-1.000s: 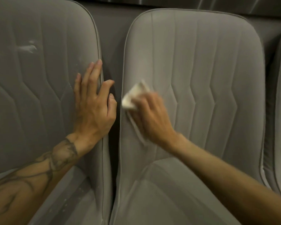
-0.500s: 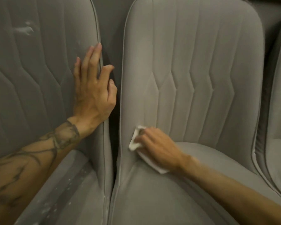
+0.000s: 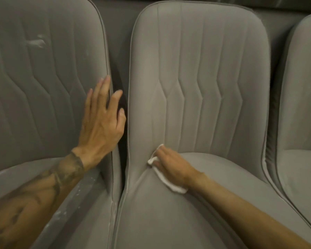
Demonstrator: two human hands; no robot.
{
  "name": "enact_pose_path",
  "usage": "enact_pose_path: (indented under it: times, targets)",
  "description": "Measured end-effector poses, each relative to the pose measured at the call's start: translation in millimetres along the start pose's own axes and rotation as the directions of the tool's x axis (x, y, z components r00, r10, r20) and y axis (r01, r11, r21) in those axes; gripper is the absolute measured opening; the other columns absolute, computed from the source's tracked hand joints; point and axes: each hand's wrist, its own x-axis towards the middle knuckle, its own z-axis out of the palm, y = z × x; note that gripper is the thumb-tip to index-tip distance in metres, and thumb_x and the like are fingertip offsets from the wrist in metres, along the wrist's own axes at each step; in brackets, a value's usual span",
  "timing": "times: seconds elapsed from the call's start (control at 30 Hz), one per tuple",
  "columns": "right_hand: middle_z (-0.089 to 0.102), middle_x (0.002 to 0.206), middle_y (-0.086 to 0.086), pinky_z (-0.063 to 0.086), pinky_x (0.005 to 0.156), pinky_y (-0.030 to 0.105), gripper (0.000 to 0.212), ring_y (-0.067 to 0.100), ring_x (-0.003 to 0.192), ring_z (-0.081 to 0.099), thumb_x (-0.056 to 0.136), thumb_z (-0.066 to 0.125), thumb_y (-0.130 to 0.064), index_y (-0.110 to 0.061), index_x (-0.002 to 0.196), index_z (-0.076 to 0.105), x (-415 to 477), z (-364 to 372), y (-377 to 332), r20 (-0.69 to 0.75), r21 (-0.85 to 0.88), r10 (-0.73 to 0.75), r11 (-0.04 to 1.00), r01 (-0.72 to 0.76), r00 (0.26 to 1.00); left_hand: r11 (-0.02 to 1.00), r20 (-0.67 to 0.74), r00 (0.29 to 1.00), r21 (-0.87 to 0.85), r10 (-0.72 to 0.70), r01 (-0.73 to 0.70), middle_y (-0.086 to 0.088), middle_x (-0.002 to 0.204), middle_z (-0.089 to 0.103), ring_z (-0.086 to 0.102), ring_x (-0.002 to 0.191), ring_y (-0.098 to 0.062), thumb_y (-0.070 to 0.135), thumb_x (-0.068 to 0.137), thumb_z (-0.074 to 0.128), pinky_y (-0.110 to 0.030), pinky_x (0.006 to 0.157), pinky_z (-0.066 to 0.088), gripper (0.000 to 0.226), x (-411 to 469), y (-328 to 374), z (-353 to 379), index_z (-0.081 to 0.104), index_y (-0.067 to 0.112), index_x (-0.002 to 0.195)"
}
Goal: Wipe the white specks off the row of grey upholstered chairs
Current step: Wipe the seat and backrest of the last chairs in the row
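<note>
Your right hand (image 3: 171, 166) fingers grasp a white cloth (image 3: 174, 187) in the crease of the middle chair (image 3: 205, 69); your left hand (image 3: 101, 126), fingers released, rests on the white-specked left chair (image 3: 34, 87).

I count three grey chairs in the row, the left chair (image 3: 43, 97), middle chair (image 3: 210, 65) and right chair (image 3: 305, 90), two hands, left hand (image 3: 101, 126) and right hand (image 3: 171, 164), one white cloth (image 3: 176, 188), one white smear (image 3: 36, 43), and white specks (image 3: 77, 193) too many to count.
</note>
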Motion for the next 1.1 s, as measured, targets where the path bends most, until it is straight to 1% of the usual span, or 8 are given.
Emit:
enact_pose_path:
  times: [0.1,0.2,0.37,0.5,0.57,0.7,0.9,1.1]
  targets:
    - [0.052,0.124,0.018,0.038,0.1,0.044,0.029,0.037,0.115,0.052,0.108,0.041,-0.029,-0.004,0.115,0.054,7,1,9,-0.031,-0.093,0.219,0.971,-0.221,0.975,1.0,0.103,0.995,0.009,-0.015,0.014,-0.02,0.168,0.026,0.025,0.157,-0.036,0.019,0.102,0.051,-0.055,0.127,0.023,0.05,-50,5,-13,0.045,0.006,0.15]
    - [0.051,0.129,0.023,0.038,0.098,0.042,0.029,0.04,0.115,0.053,0.108,0.04,-0.027,-0.002,0.115,0.052,5,14,-22,-0.045,-0.009,0.268,0.963,-0.268,0.962,0.999,0.249,0.968,-0.014,-0.026,0.03,-0.018,0.167,0.03,0.035,0.151,-0.037,0.022,0.099,0.05,-0.056,0.122,0.034,0.051,-98,9,-27,0.05,0.003,0.147]
    - [0.057,0.12,0.018,0.038,0.091,0.039,0.033,0.034,0.107,0.054,0.108,0.038,-0.036,-0.006,0.113,0.052,-26,26,-85,-0.007,0.085,0.109,0.99,-0.108,0.994,0.992,0.371,0.926,-0.069,-0.071,0.104,-0.012,0.17,0.028,0.037,0.152,-0.03,0.02,0.104,0.051,-0.048,0.123,0.034,0.046,-129,5,-38,0.051,0.005,0.147]
    - [0.057,0.109,0.01,0.033,0.077,0.024,0.024,0.021,0.093,0.051,0.106,0.046,-0.035,-0.012,0.107,0.053,-32,21,-109,0.026,0.166,-0.069,0.984,0.064,0.997,0.99,0.412,0.91,-0.11,-0.039,0.092,-0.01,0.168,0.032,0.04,0.15,-0.029,0.016,0.104,0.057,-0.046,0.123,0.035,0.044,-138,-3,-45,0.054,0.004,0.146]
    - [0.059,0.109,0.012,0.035,0.079,0.029,0.026,0.025,0.098,0.054,0.106,0.046,-0.034,-0.01,0.107,0.054,-21,16,-105,-0.048,0.148,0.08,0.986,-0.072,0.996,0.989,0.442,0.897,-0.121,-0.026,0.088,-0.01,0.166,0.036,0.043,0.147,-0.03,0.018,0.104,0.057,-0.046,0.122,0.036,0.042,-143,-9,-53,0.055,0.005,0.144]
    - [0.061,0.113,0.015,0.038,0.081,0.041,0.029,0.039,0.102,0.058,0.107,0.039,-0.038,-0.012,0.107,0.051,-19,28,-118,-0.124,0.048,0.425,0.905,-0.422,0.897,0.987,0.493,0.869,-0.117,-0.036,0.107,-0.007,0.158,0.045,0.049,0.139,-0.027,0.024,0.105,0.053,-0.041,0.115,0.037,0.037,-163,-31,-73,0.057,0.012,0.14]
    - [0.059,0.113,0.009,0.044,0.079,0.044,0.033,0.036,0.098,0.061,0.108,0.033,-0.043,-0.016,0.11,0.052,-18,61,-212,-0.121,-0.038,0.321,0.944,-0.328,0.939,0.982,0.526,0.841,-0.055,-0.126,0.182,-0.007,0.13,0.062,0.059,0.119,-0.031,0.024,0.105,0.057,-0.044,0.101,0.043,0.027,-182,-90,-92,0.061,0.015,0.13]
    - [0.054,0.12,0.008,0.046,0.088,0.045,0.031,0.035,0.105,0.058,0.106,0.038,-0.041,-0.016,0.119,0.051,31,64,-237,-0.104,0.069,0.42,0.907,-0.415,0.902,0.973,0.576,0.802,-0.052,-0.156,0.226,-0.004,0.128,0.062,0.057,0.115,-0.027,0.029,0.108,0.051,-0.043,0.102,0.042,0.027,-185,-170,-113,0.058,0.018,0.131]
